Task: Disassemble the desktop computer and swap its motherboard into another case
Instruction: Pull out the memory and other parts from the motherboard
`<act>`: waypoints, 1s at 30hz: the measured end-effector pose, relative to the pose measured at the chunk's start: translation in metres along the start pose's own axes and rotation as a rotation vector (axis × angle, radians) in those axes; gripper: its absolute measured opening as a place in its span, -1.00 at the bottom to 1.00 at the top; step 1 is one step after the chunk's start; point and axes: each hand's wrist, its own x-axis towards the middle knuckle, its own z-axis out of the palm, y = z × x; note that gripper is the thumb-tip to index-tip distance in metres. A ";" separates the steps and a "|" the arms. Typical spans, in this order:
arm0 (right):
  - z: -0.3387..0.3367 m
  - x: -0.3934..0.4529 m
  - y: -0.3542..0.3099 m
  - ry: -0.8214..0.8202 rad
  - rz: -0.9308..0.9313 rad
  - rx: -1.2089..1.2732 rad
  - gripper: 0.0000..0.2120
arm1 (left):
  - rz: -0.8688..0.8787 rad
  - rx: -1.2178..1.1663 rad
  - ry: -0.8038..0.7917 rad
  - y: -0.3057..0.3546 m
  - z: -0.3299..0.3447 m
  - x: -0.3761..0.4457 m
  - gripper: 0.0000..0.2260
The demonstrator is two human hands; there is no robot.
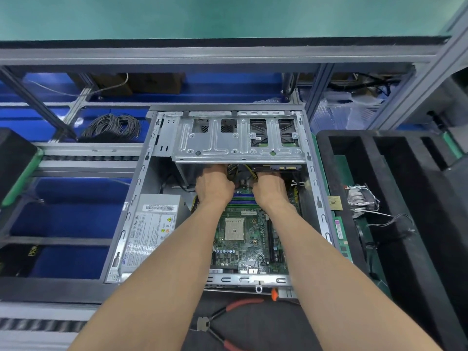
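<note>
Left hand: the left hand (214, 186) reaches under the drive cage (238, 136) at the far end of the open case (131, 198); its fingers are hidden below the cage, so whether it grips anything cannot be told.
Right hand: the right hand (269, 190) lies just beside it, fingertips also out of sight among the yellow and black cables (249, 171); its grip cannot be told either.
Motherboard: the motherboard (247, 239) is seated in the case floor, between the power supply (152, 229) on the left and the case's right wall, with the bare CPU socket (234, 228) exposed.
Risk, cables: both hands seem to work a connector at the board's far edge; pulling on wires rather than the plug could tear them or flex the board.
Risk, socket: a forearm or a dropped part could reach the open socket and damage it.
Risk, metal: the cage's lower edge sits close over the knuckles and could scrape them on a sudden release.
Surface: the case lies on its side on a dark mat; red-handled pliers (222, 323) rest at the mat's near edge.
Foam tray: a black foam tray (405, 224) to the right holds a heatsink with fan (359, 200) and a memory stick (339, 230).
Room: an aluminium-frame workstation with blue bins, a coil of grey cable (111, 127) far left, and a green shelf above.
</note>
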 end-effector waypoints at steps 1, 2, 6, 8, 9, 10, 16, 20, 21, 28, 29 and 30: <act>-0.001 0.001 0.000 -0.015 -0.002 -0.008 -0.81 | 0.000 0.002 0.000 -0.001 0.001 0.000 -0.83; -0.002 0.003 0.001 -0.029 -0.002 -0.015 -0.81 | 0.000 0.007 0.000 -0.001 0.001 0.001 -0.82; -0.003 0.005 0.001 -0.059 0.000 -0.053 -0.81 | 0.000 0.020 0.000 -0.002 0.002 0.002 -0.84; -0.003 0.004 0.002 -0.052 -0.011 -0.064 -0.84 | 0.006 0.026 0.002 -0.002 0.003 0.002 -0.83; -0.003 0.003 0.002 -0.044 -0.023 -0.065 -0.85 | 0.012 0.032 0.004 -0.003 0.004 0.003 -0.82; -0.002 0.003 0.002 -0.035 -0.035 -0.060 -0.85 | 0.017 0.038 0.006 -0.003 0.004 0.003 -0.80; 0.002 0.001 0.006 0.031 0.010 0.128 -0.88 | 0.054 0.053 0.016 -0.005 0.003 0.000 -0.82; 0.005 0.001 0.008 0.054 0.139 0.291 -0.79 | 0.071 0.075 0.011 -0.006 0.004 0.000 -0.84; 0.004 0.000 0.008 0.053 0.142 0.291 -0.79 | 0.071 0.077 0.010 -0.006 0.005 0.000 -0.85; -0.004 -0.004 0.000 0.013 0.044 0.094 -0.79 | 0.053 0.065 0.028 -0.006 0.007 0.002 -0.86; -0.003 -0.005 0.001 0.014 0.051 0.099 -0.79 | 0.054 0.073 0.022 -0.006 0.007 0.002 -0.85; -0.003 -0.005 0.002 0.018 0.050 0.108 -0.79 | 0.054 0.080 0.018 -0.006 0.007 0.002 -0.85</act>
